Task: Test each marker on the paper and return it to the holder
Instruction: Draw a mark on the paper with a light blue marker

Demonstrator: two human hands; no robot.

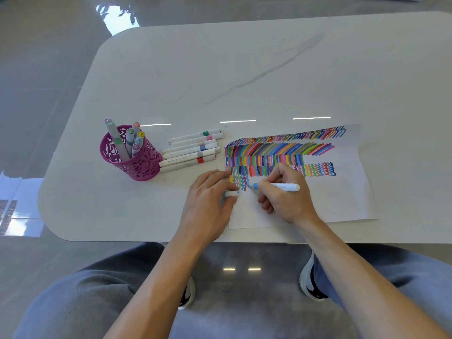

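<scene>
Two hands are seen at the near edge of a white table (244,69). A blue marker (281,186) is grasped in the right hand (286,192), with fingers and thumb curled round its barrel and its tip set on the paper (342,196), just beside the nearest row of squiggles. A small white cap (231,193) is pinched in the left hand (208,199), which rests at the paper's left edge. The far half of the sheet is covered with rows of coloured strokes. A magenta holder (137,165) stands at the left, well apart from the hands, and several capped markers (119,143) are stood upright in it. Between holder and paper, a row of loose markers (193,150) is laid side by side on the table.
</scene>
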